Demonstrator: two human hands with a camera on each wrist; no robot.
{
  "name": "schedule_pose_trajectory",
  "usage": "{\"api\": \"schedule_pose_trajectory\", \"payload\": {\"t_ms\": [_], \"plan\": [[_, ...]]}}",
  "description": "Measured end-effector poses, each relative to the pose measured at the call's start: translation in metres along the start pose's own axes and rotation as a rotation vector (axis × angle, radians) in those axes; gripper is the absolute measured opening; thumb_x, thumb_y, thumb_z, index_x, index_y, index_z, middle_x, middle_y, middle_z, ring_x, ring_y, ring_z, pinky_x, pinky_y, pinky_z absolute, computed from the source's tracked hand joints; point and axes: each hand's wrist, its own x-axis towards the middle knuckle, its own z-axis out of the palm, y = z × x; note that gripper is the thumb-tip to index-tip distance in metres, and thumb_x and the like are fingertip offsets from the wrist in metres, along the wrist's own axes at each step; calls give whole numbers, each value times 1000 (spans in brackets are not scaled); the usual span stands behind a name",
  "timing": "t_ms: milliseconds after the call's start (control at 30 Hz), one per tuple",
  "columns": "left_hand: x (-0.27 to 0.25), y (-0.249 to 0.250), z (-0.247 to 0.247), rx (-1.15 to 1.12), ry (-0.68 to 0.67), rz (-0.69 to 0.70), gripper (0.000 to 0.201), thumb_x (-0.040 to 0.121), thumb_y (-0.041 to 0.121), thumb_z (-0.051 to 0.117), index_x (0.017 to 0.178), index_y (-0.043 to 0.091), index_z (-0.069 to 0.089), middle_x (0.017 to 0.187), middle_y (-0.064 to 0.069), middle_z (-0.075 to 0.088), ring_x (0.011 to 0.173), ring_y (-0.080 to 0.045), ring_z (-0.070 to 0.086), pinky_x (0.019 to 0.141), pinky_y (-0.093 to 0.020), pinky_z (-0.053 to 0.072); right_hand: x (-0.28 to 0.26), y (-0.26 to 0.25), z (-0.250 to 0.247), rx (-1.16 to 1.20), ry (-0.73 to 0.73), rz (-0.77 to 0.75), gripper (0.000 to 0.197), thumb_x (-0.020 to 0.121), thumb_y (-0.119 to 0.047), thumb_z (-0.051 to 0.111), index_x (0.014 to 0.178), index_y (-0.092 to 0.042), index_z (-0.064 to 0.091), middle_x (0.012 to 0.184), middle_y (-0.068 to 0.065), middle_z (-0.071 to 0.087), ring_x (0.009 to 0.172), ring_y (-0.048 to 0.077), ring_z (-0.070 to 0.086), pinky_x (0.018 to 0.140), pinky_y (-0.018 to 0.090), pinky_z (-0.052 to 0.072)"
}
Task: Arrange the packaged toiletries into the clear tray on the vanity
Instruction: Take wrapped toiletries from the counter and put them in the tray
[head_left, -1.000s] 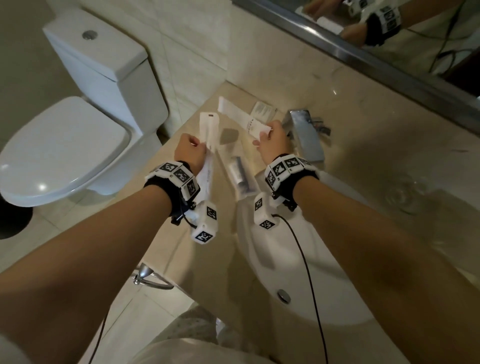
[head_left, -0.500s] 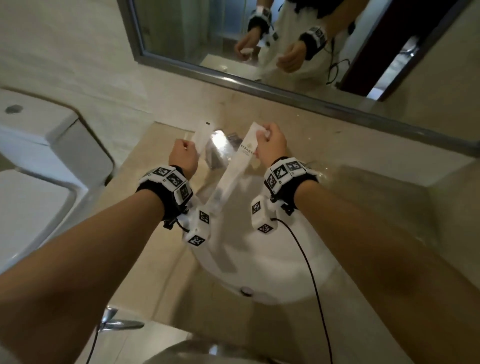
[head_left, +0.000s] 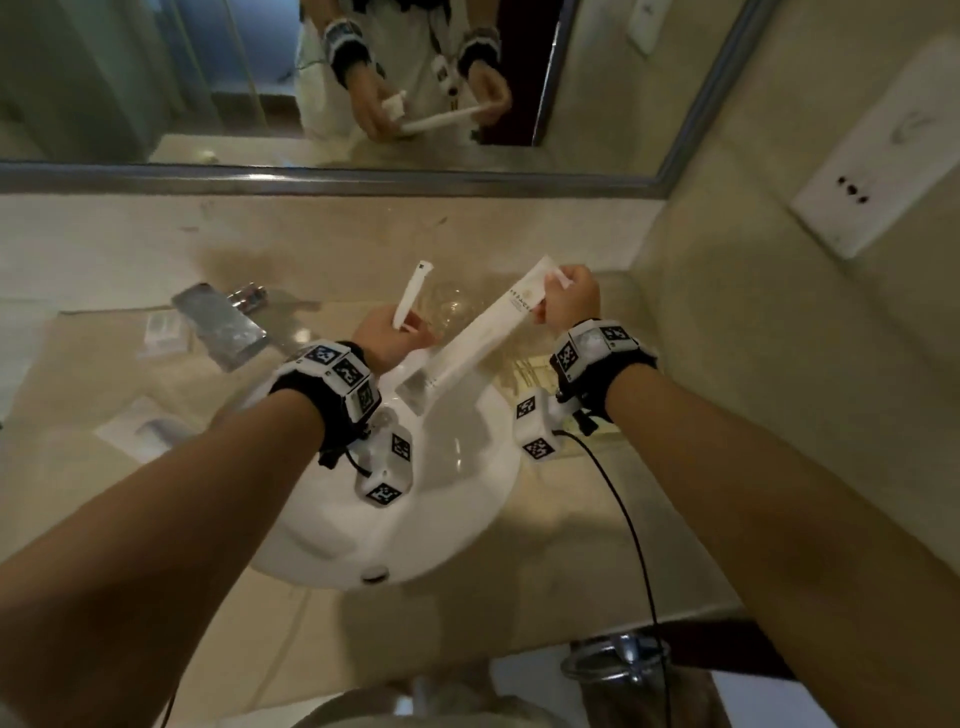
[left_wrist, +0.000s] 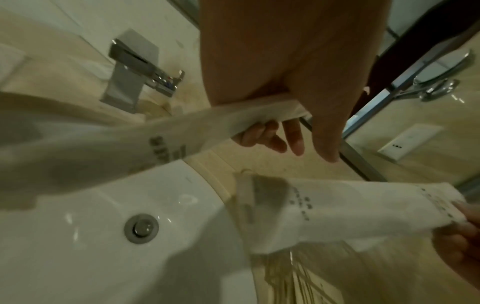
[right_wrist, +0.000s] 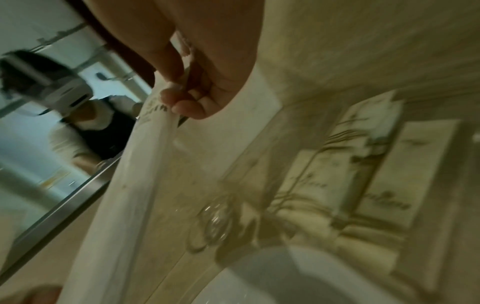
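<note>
My left hand (head_left: 392, 338) grips a narrow white packet (head_left: 413, 296) by its lower end and holds it upright over the back of the sink; the same packet (left_wrist: 182, 131) runs across the left wrist view. My right hand (head_left: 566, 301) pinches the top end of a long white packet (head_left: 493, 338), which slants down toward the basin, and its fingers (right_wrist: 187, 98) curl on the packet (right_wrist: 135, 174). The clear tray (head_left: 524, 371) lies on the vanity right of the basin, below my right wrist. Printed packets (right_wrist: 384, 170) lie in it.
The white basin (head_left: 415, 493) is under both hands. A chrome faucet (head_left: 218, 325) stands at the left, with two more white packets (head_left: 163, 332) (head_left: 140, 428) on the counter near it. A clear glass (head_left: 452, 306) stands behind the basin. Mirror and wall close off the back and right.
My view has swung right, away from the toilet to the sink. Both hands have carried their packets from the left counter to above the basin, near the tray.
</note>
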Motion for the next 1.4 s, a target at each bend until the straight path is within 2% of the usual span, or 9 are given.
{"api": "schedule_pose_trajectory", "payload": {"t_ms": [300,433,533,600,733,833,967,1167,1400], "plan": [[13,16,91,160,-196,-52,23,82,8,66,66,17,52,62,-1,48,51,-13,41,29,-10,28,24,55,-108,114,275,202,27,97,-8,39,119,2,51,77,7,58,48,12,49,38,16,43],[16,19,124,171,-208,-43,22,83,2,64,67,14,55,62,-1,49,36,-2,51,29,-7,30,29,79,-133,160,317,275,26,97,-9,40,119,1,50,64,2,52,48,12,49,48,22,47],[20,17,145,219,-224,-31,6,82,1,63,82,7,61,61,-1,49,50,-11,47,30,-5,31,35,100,-147,81,280,320,30,93,-13,53,119,2,51,68,3,56,49,11,50,45,19,48],[23,13,155,270,-240,-28,6,81,2,64,80,8,62,61,-2,50,55,-15,46,37,-8,37,39,113,-155,-68,207,346,40,88,-18,61,121,4,53,81,9,61,54,14,53,48,22,50],[33,1,172,386,-274,-35,8,81,5,66,89,5,67,75,-9,57,79,-23,53,75,-34,49,40,136,-172,-430,-6,389,47,89,-24,61,126,3,53,121,19,61,111,32,60,95,36,47],[36,-4,179,470,-317,-55,12,82,11,67,91,4,65,74,-10,59,81,-24,53,70,-33,46,40,148,-171,-581,-58,383,45,91,-25,59,127,1,53,130,16,58,121,30,56,98,34,45],[38,-11,187,647,-341,-42,28,84,16,66,107,0,65,109,-21,65,102,-35,60,86,-38,47,42,163,-156,-676,-66,358,45,90,-23,60,127,-1,47,129,16,57,116,32,57,94,37,49],[40,-13,191,798,-406,10,28,83,18,66,106,1,65,113,-20,64,107,-34,58,83,-34,43,41,173,-150,-1011,-157,290,33,97,-15,47,128,-4,48,131,14,56,121,31,52,98,35,43],[41,-10,187,525,-315,45,31,94,26,49,96,0,65,87,-15,64,72,-26,59,77,-33,50,37,171,-142,-1159,-146,170,54,91,-18,57,139,-10,35,140,14,36,129,31,37,104,41,36]]}}
